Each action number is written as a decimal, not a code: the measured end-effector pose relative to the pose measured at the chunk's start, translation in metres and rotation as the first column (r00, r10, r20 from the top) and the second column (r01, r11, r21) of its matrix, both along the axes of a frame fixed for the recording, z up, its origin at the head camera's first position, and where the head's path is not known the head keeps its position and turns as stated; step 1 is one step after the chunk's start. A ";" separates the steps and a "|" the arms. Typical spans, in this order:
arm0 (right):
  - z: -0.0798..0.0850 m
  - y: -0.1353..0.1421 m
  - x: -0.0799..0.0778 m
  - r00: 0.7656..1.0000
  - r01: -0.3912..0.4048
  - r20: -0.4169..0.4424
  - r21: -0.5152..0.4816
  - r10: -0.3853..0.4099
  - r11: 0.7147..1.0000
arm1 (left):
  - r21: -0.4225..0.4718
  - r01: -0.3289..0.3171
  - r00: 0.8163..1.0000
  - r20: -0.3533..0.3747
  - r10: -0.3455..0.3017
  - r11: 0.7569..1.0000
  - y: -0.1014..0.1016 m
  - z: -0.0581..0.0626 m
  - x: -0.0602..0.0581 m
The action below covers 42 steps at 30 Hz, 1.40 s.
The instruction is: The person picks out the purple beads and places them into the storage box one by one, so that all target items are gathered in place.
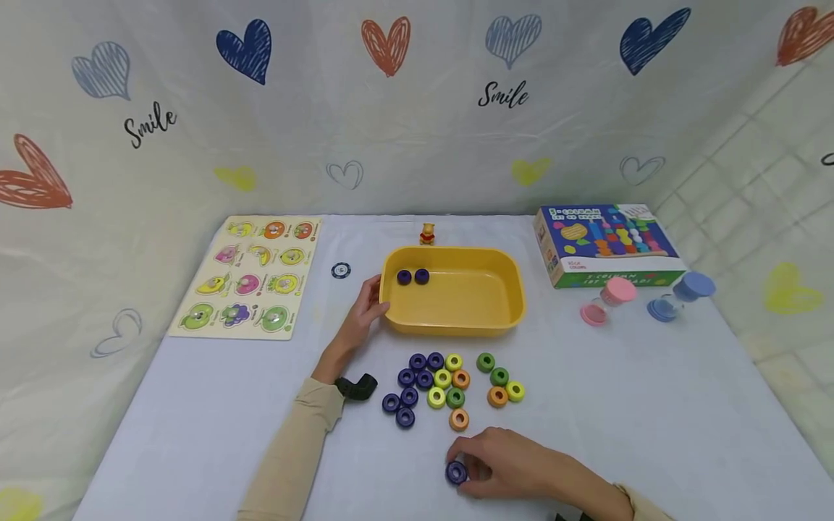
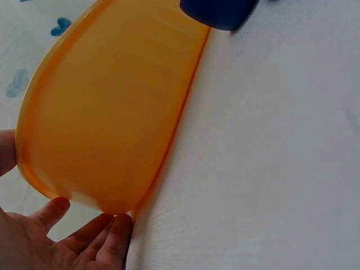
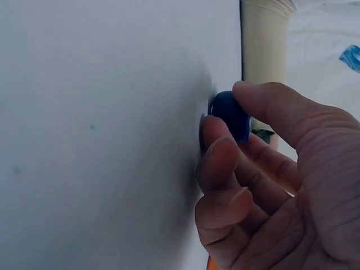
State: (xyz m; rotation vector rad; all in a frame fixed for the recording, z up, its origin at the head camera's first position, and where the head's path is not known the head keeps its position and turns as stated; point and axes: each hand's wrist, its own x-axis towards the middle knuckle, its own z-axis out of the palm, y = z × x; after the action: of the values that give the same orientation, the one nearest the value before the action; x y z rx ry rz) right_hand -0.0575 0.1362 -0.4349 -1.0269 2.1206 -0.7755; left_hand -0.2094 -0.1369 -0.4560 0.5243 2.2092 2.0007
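Observation:
Near the front edge of the table, my right hand [image 1: 504, 463] pinches a dark blue ring bead [image 1: 456, 473] between thumb and fingers; the right wrist view shows this bead [image 3: 232, 115] from the side, close to the tabletop. My left hand [image 1: 361, 315] grips the left end of a yellow tray [image 1: 456, 329], its fingertips against the outer wall in the left wrist view. Two dark blue beads [image 1: 413, 277] lie inside the tray at the upper left. Between tray and right hand are loose ring beads: several dark blue [image 1: 407, 396], yellow [image 1: 442, 378], green [image 1: 499, 376] and orange [image 1: 459, 420].
A fruit picture board [image 1: 244, 278] lies at the left, with a small round token [image 1: 341, 270] beside it. Behind the tray stands a bear figurine [image 1: 426, 234]. At the right are a bead-set box [image 1: 609, 242] and pink [image 1: 606, 300] and blue [image 1: 680, 297] sand timers.

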 end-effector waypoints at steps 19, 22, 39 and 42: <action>0.081 0.025 -0.129 0.927 0.296 -0.244 0.012 -0.284 0.955 | 0.022 0.006 1.000 -0.011 -0.006 1.000 -0.002 -0.001 0.000; 0.081 0.020 -0.163 0.915 0.318 -0.273 0.035 -0.297 0.947 | 0.024 0.009 1.000 -0.020 -0.009 1.000 -0.002 -0.002 0.000; 0.045 -0.037 -0.265 0.962 0.240 -0.215 0.386 -0.166 0.891 | 0.021 0.013 1.000 -0.024 -0.012 1.000 -0.001 -0.001 -0.001; 0.042 -0.044 -0.268 0.965 0.229 -0.209 0.396 -0.156 0.889 | 0.017 0.012 0.999 -0.031 -0.012 1.000 -0.002 0.000 -0.001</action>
State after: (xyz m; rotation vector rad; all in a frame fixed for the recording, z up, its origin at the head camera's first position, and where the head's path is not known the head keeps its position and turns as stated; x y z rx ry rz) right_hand -0.3251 0.0919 -0.3925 -0.6769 2.4243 -0.2980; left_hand -0.2101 -0.1389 -0.4563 0.5733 2.2029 2.0214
